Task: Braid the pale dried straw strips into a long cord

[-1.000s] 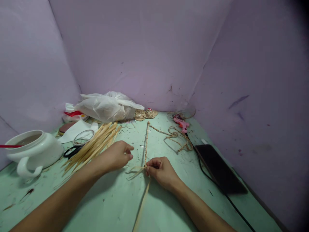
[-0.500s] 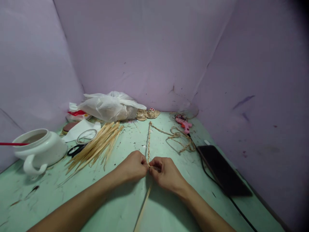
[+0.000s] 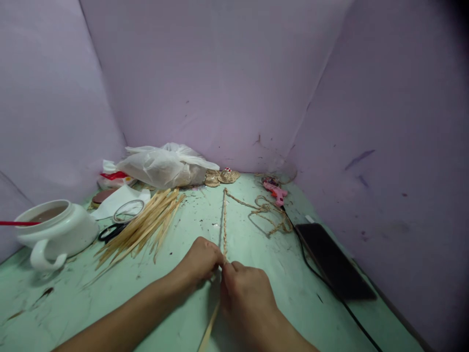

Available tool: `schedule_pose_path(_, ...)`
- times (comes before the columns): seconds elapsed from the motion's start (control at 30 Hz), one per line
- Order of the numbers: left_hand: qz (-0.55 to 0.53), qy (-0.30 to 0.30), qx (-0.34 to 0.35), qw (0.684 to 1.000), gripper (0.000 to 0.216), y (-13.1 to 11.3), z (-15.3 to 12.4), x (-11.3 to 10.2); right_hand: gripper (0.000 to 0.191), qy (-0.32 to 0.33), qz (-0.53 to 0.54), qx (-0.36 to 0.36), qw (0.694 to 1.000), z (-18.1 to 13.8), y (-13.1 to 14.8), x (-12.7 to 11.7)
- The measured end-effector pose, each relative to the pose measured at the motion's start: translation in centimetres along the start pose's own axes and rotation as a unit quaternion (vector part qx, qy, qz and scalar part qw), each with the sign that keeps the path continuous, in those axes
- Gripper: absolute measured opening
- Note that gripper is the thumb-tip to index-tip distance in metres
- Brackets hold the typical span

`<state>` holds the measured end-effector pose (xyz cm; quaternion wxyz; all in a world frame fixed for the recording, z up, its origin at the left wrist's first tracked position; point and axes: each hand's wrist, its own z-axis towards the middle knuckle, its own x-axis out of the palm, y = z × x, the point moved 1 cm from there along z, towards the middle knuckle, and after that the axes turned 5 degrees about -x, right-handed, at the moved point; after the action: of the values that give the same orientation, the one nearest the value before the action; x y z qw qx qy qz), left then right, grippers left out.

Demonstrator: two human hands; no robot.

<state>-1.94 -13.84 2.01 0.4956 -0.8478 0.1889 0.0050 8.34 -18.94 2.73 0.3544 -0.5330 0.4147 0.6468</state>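
A thin straw-coloured braid point(image 3: 224, 220) runs taut across the green table from a point near the back down to my hands. My left hand point(image 3: 205, 257) is closed, pinching the near end of the braid. Pressed against it, my right hand point(image 3: 249, 288) is closed on the same end, its fingertips partly hidden behind its back. A loose flat strand point(image 3: 209, 328) trails from below my hands toward the near edge. The exact crossing of strands lies hidden between the fingers. Beyond the far turn, a tangled length of thin braid point(image 3: 269, 210) lies to the right.
Left stand a white pot point(image 3: 78, 227) with a red stick, black-handled scissors point(image 3: 110, 233) and a pile of dry strips point(image 3: 146, 222). A plastic bag point(image 3: 164, 166) lies at the back. Right are a pink glue gun point(image 3: 275, 191), its black cord and a dark phone-like slab point(image 3: 333, 259).
My right hand has turned over, its back now facing up, and moved slightly nearer. The left hand has shifted a little toward me. The whole view has moved slightly.
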Motion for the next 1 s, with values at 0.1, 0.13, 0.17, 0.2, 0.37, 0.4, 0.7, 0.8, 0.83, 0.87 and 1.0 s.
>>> schedule_pose_path(0.1,-0.02,0.029,0.001,0.999,0.009,-0.2,0.0,-0.4,0.017,-0.011,-0.017,-0.035,0.999,-0.3,0.4,0.8)
schedule_pose_path(0.13,-0.007,0.035,0.011,0.999,0.007,-0.2,0.1,-0.5,0.016,-0.016,-0.01,-0.041,0.999,-0.4,0.5,0.9)
schedule_pose_path(0.17,0.008,0.039,0.021,0.999,0.007,-0.2,0.2,-0.7,0.015,-0.023,0.008,-0.048,0.999,-0.5,0.6,0.9)
schedule_pose_path(0.2,0.022,0.043,0.029,0.998,0.007,-0.2,0.3,-0.9,0.012,-0.029,0.041,-0.054,0.997,-0.6,0.6,0.8)
schedule_pose_path(0.37,0.014,0.062,0.05,0.997,0.007,-0.3,0.3,-1.5,0.034,-0.125,0.341,0.063,0.929,0.3,-1.1,-0.8)
schedule_pose_path(0.4,0.012,0.064,0.052,0.997,0.006,-0.4,0.2,-1.5,0.032,-0.162,0.403,0.112,0.894,0.7,-1.7,-1.1)
schedule_pose_path(0.7,0.051,0.08,0.071,0.993,0.009,-0.3,0.1,-1.1,0.019,0.114,0.733,0.217,0.634,2.6,-3.1,0.7)
schedule_pose_path(0.8,0.142,0.051,0.099,0.984,0.015,-0.2,0.2,-1.3,0.022,0.089,0.655,0.205,0.722,2.6,-3.2,0.8)
schedule_pose_path(0.83,0.177,0.035,0.109,0.977,0.016,-0.1,0.2,-1.4,0.021,0.081,0.633,0.198,0.744,2.7,-3.3,0.9)
schedule_pose_path(0.87,0.209,0.019,0.116,0.971,0.016,-0.1,0.2,-1.6,0.02,0.072,0.615,0.192,0.761,2.7,-3.4,0.9)
schedule_pose_path(1.0,0.271,0.018,0.099,0.957,0.015,-0.7,-0.1,-2.6,0.02,0.047,0.601,0.189,0.775,3.0,-3.7,1.4)
